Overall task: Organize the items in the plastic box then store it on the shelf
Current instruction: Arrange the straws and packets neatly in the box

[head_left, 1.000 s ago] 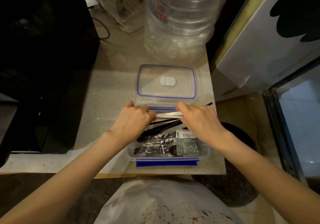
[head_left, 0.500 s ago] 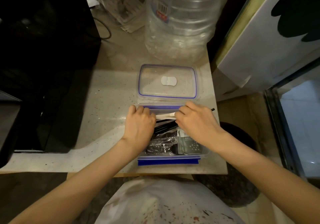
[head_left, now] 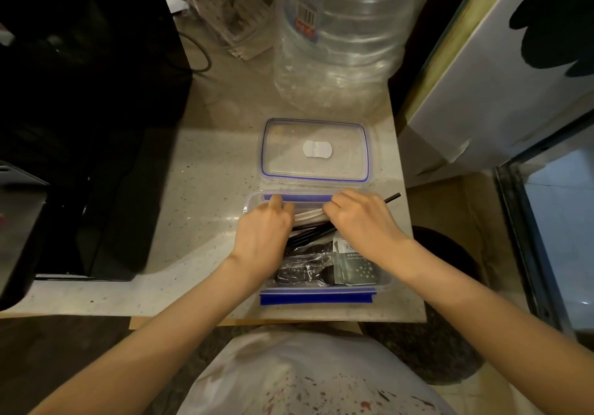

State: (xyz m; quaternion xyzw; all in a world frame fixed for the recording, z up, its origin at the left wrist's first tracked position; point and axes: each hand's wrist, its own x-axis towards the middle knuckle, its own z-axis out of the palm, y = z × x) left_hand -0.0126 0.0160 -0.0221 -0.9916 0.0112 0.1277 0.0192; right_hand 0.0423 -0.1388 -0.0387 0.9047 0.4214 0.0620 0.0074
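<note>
A clear plastic box (head_left: pixel 316 297) with blue clips sits at the counter's front edge. Its clear lid (head_left: pixel 315 149) lies flat just behind it. Inside the box are black straws (head_left: pixel 310 234), a white wrapped stick (head_left: pixel 308 216), clear-wrapped black cutlery (head_left: pixel 303 267) and a grey-green packet (head_left: pixel 356 265). One black straw sticks out over the box's right rim (head_left: pixel 392 196). My left hand (head_left: pixel 265 238) presses down on the left ends of the straws and stick. My right hand (head_left: pixel 361 222) holds their right part; the fingers of both hands are curled over them.
A large clear water bottle (head_left: pixel 334 38) stands behind the lid. A black appliance (head_left: pixel 80 109) fills the left side of the speckled counter (head_left: pixel 199 196). A cable and a packet lie at the back. A white panel (head_left: pixel 501 87) rises on the right, with a glass tank beyond.
My left hand has slid right and deeper into the box, covering the items' left ends. My right hand has stayed on the straws and stick, shifting only slightly.
</note>
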